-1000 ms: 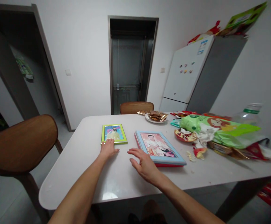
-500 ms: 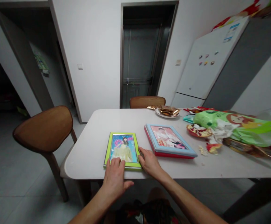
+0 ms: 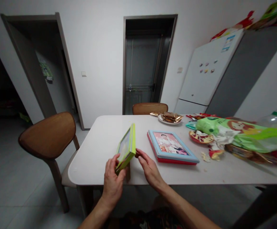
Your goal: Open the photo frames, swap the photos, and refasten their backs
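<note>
Markings: a blue-and-white label (image 3: pixel 228 43) is fixed to the refrigerator (image 3: pixel 195 79) at the upper right of the frame; its print is too small to read. The green bag (image 3: pixel 264 132) at the right bears a printed brown-haired figure.

Item in hand: one lime-green picture frame (image 3: pixel 126 148), just below the centre of the frame, over the front part of the worktop (image 3: pixel 95 146). It is tilted steeply, its picture side facing left, the picture seen at a slant and paled by glare. A brown part shows behind its lower edge.

Grip: the left hand (image 3: pixel 113 178) is closed on the lower edge, fingers on the picture side, thumb opposite. The right hand (image 3: pixel 151 170) is open, fingertips close by the back; contact cannot be determined.

Change: half a second earlier the lime-green picture frame lay flat, picture upward; it has since been raised on end. The blue frame (image 3: pixel 174 147), right of centre, remains lying on its red layer (image 3: pixel 176 162).
</note>
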